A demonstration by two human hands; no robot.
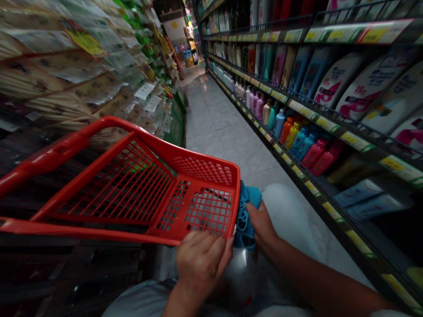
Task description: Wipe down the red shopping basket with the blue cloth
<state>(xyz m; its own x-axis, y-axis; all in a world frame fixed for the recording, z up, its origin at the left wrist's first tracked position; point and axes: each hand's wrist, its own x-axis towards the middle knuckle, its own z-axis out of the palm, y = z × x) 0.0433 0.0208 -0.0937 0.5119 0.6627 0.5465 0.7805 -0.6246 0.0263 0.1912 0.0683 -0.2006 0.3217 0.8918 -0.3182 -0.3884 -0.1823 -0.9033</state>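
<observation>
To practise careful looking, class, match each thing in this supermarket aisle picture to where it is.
Things:
1. left hand
2. right hand
3. pink bottles
4. pale floor tiles

Places:
A. on the blue cloth
B. along the aisle
C. on the rim of the red basket
D. on the lower shelf at right

Right pairs: 1-C, 2-A, 3-D, 4-B.

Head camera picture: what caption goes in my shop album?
Left hand on a red basket, right hand on blue cloth, beside shelves of bottles.
</observation>
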